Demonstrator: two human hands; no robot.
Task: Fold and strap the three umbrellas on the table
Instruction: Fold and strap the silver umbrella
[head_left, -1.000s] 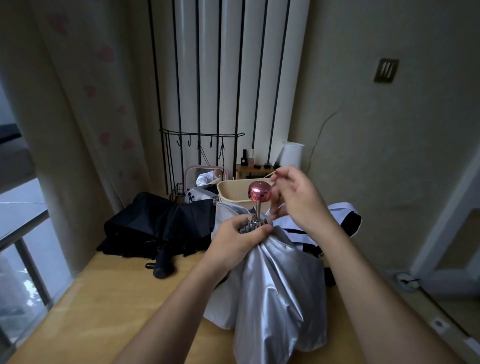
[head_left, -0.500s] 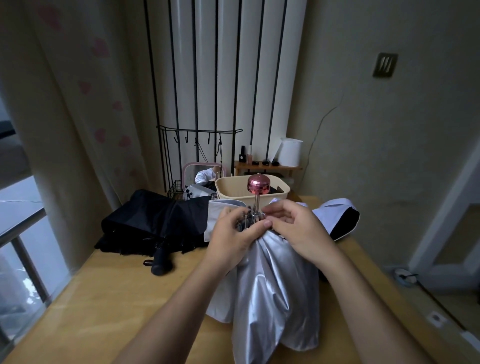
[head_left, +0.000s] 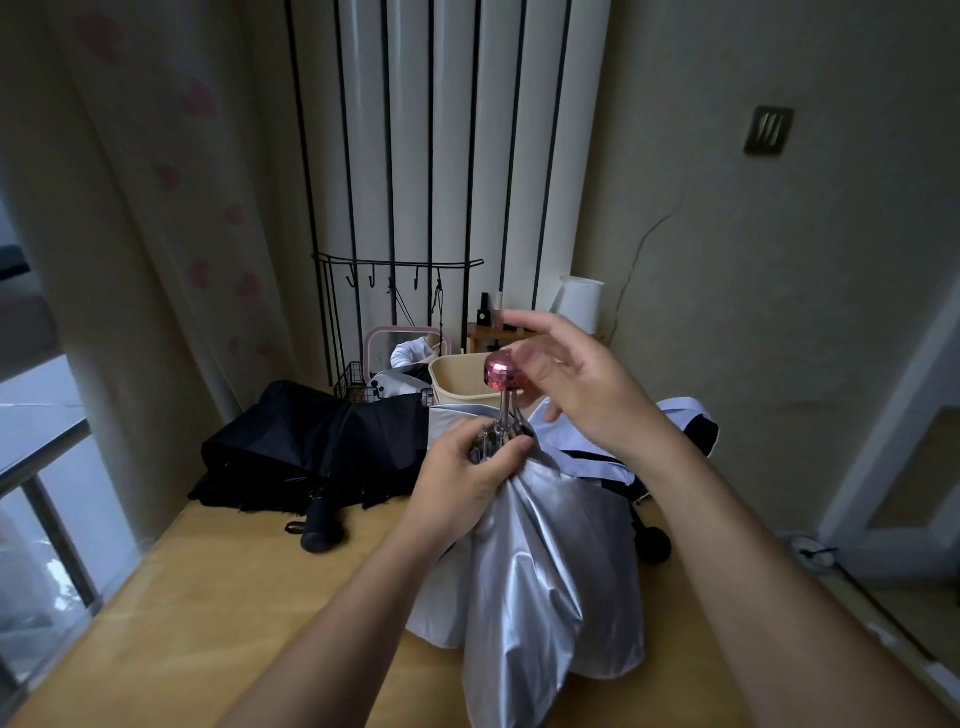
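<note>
While the silver umbrella (head_left: 540, 561) stands handle-up near the middle of the table (head_left: 171, 613), the left hand (head_left: 462, 467) is wrapped tight around the bunched ribs and fabric right at the top of the canopy, just below the shaft. The loose silver cloth hangs down from that grip and pools on the wood, pretty crumpled and not rolled at all. The pink handle knob (head_left: 503, 370) pokes straight up above the left fist on a short bit of metal shaft.

The right hand (head_left: 576, 374) is up beside that knob with the fingers spread loose, not gripping anything. It's just next to the knob on the right; can't tell if the palm is brushing it or slightly apart.

Other two umbrellas are lying on the table. The black umbrella (head_left: 311, 441) is sprawled flat to the left, canopy unfolded in a heap, with its black handle (head_left: 323, 525) pointing toward the camera. The white umbrella (head_left: 587, 447) with dark trim sits behind the silver one on the right, also loose and unstrapped, partly hidden by the right forearm.

Further back there's a beige basket (head_left: 457, 376) at the far edge, a small pink-framed mirror (head_left: 402, 345) to its left, and a wire rack (head_left: 356, 382).
</note>
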